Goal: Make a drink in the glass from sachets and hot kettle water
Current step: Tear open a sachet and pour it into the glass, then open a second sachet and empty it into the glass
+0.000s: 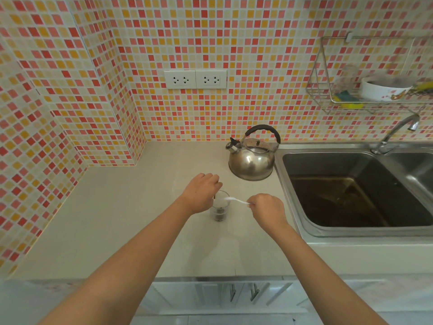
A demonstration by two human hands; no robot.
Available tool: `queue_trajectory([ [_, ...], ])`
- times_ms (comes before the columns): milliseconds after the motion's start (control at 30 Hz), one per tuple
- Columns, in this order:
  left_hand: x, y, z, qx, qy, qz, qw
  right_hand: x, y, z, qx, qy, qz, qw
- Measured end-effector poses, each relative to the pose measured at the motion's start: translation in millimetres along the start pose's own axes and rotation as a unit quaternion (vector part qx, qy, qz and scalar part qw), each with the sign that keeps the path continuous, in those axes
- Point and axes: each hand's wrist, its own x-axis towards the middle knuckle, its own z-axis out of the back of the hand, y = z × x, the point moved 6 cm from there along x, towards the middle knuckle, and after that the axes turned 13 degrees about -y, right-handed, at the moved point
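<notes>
A pale countertop (131, 207) runs from the tiled corner to a steel sink (351, 188) on the right. A steel kettle (251, 160) with a black handle stands against the sink's left edge, behind the glass (220, 207), which sits mid-counter with dark granules at its bottom. The left hand (201, 193) curls around the glass's rim and side. The right hand (267, 208) pinches one end of a white sachet (237, 201) (blurred) tipped over the glass.
</notes>
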Motion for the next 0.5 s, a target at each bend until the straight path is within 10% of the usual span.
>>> queue_trajectory([
  [167,-5,6,2,-0.038,-0.022,0.064,0.997,-8,-18,-7,0.136,-0.029,-0.148,0.979],
  [333,-9,4,0,-0.053,-0.027,0.079,0.995,-20,-43,-46,0.347,0.037,-0.387,0.853],
  [500,-13,3,-4,-0.079,-0.030,0.091,0.992,-27,-47,-80,0.349,0.093,-0.431,0.827],
])
